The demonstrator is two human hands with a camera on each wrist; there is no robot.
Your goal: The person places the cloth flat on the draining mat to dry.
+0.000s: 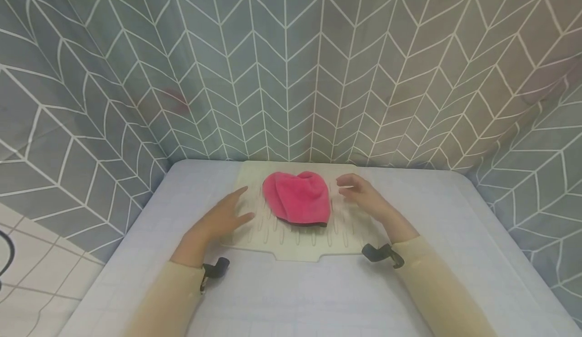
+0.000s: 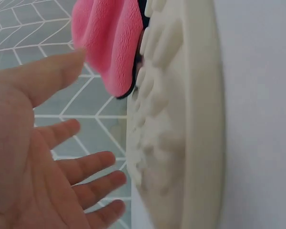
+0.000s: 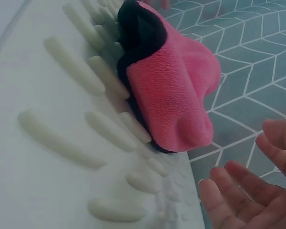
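Observation:
A crumpled pink cloth with a dark edge lies bunched on a cream ridged board. To its left, my left hand hovers over the board's left side, fingers spread and nothing in them. In the left wrist view the pink cloth appears beyond the thumb, apart from the left hand. My right hand is on the cloth's other side, its fingers loosely bent towards it and holding nothing. The right wrist view shows a gap between the right hand and the cloth.
The board rests on a table with a pale cover. Grey curtains with a white zigzag pattern enclose the back and sides. White floor tiles show at the lower left. Each wrist wears a black strap-mounted camera.

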